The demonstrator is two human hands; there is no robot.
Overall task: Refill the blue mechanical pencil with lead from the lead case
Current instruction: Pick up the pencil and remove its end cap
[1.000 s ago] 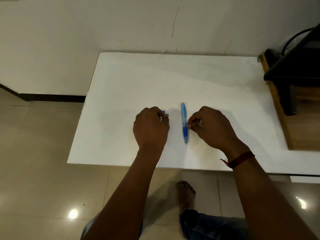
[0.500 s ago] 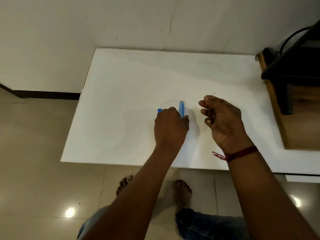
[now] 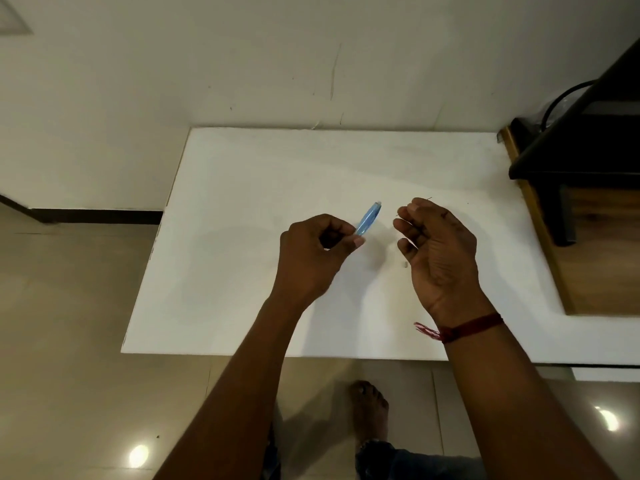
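My left hand (image 3: 311, 258) grips the blue mechanical pencil (image 3: 369, 219) by its lower end and holds it above the white table (image 3: 242, 202). The pencil slants up and to the right, its pale end toward my right hand. My right hand (image 3: 436, 251), palm turned toward me, pinches a thin dark lead (image 3: 429, 198) between thumb and fingertips; only its two short ends stick out. A gap separates the pencil's end from the lead. A small white piece (image 3: 404, 264) lies on the table below my right fingers. The lead case is not visible.
A dark stand (image 3: 588, 150) sits on a wooden surface (image 3: 606, 254) at the table's right edge. The wall runs along the table's far edge. Tiled floor (image 3: 69, 306) lies left of and below the table, with my foot (image 3: 369, 407) under the near edge.
My left hand has picked the pencil up off the table and tilted it toward the right hand. My right hand has turned palm-up, still holding the lead.
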